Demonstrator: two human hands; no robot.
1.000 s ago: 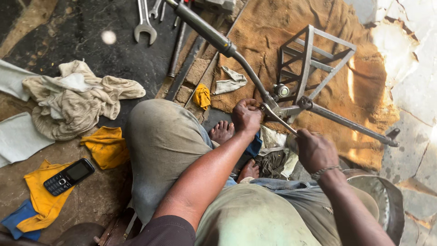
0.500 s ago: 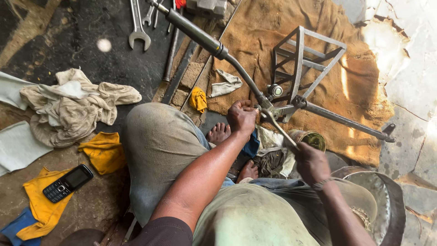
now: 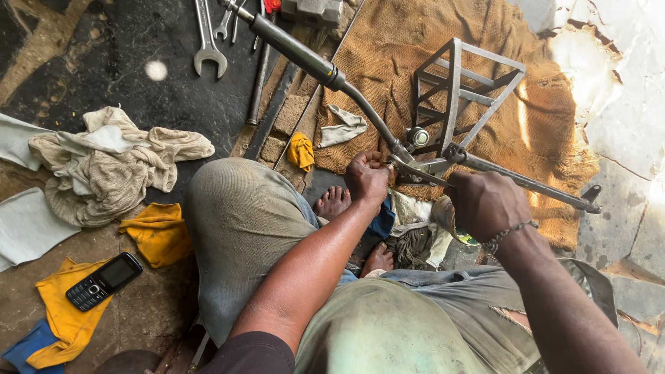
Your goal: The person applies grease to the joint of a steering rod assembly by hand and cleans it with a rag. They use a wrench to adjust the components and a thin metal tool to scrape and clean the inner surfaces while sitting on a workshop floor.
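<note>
Since half a second ago, right hand (image 3: 487, 204) has risen to close around the handlebar's (image 3: 360, 104) bare right tube; left hand (image 3: 367, 179) just beside it pinches the centre joint. Grip sleeved beyond the left hand; right tube unsleeved; work looks unfinished

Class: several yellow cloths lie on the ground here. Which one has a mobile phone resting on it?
The yellow cloth at the lower left, beside a blue rag. The black phone lies on its upper corner; the other yellow cloths carry nothing.

Floor-level repair workshop, wrenches (image 3: 208, 41) on blackened ground, oily rags (image 3: 111, 163), burlap sacking (image 3: 429, 41), metal frame (image 3: 460, 93)
</note>
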